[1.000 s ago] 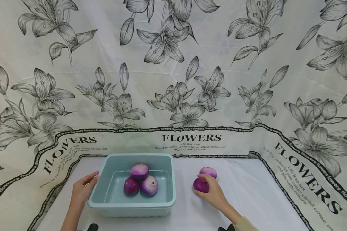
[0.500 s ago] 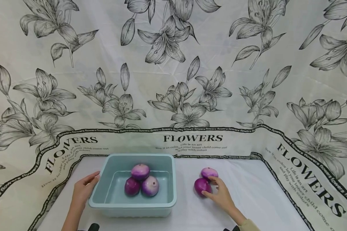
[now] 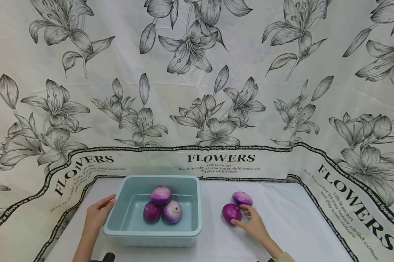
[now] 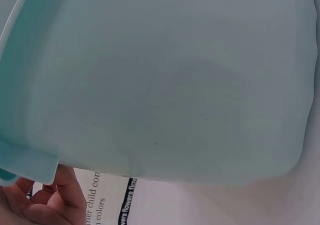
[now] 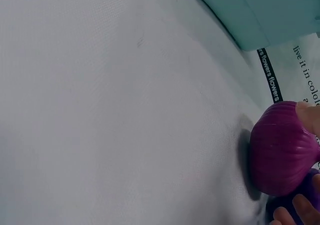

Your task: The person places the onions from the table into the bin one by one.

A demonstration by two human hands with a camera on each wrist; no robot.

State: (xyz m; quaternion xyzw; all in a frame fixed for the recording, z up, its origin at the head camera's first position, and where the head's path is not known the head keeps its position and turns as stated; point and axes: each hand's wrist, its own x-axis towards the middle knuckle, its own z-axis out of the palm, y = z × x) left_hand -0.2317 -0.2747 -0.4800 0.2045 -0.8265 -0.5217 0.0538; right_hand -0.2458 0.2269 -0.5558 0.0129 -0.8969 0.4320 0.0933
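Observation:
My left hand (image 3: pixel 97 215) is at the left rim of a light blue plastic basin (image 3: pixel 151 233). Curled fingers (image 4: pixel 64 192) grip under the rim in the left wrist view. Three purple onions sit inside: one on the far side (image 3: pixel 161 195), a dark one (image 3: pixel 152 212), and a pale-topped one (image 3: pixel 172 211). On the table, my right hand (image 3: pixel 254 225) holds a dark purple onion (image 3: pixel 231 213) between thumb and fingers. The right wrist view has the thumb on that onion (image 5: pixel 281 150). Just behind it lies a lighter purple onion (image 3: pixel 242 198), close to my fingertips.
A white cloth (image 3: pixel 282 214) covers the table. Behind and along both sides hangs a flower-printed curtain (image 3: pixel 197 109), its dark-bordered hem meeting the tabletop. The basin's right wall stands between its onions and the two on the table.
My right hand has shifted rightward around the dark onion, its fingers now between the two table onions. The lighter onion has turned and moved slightly right. My left hand stays at the basin.

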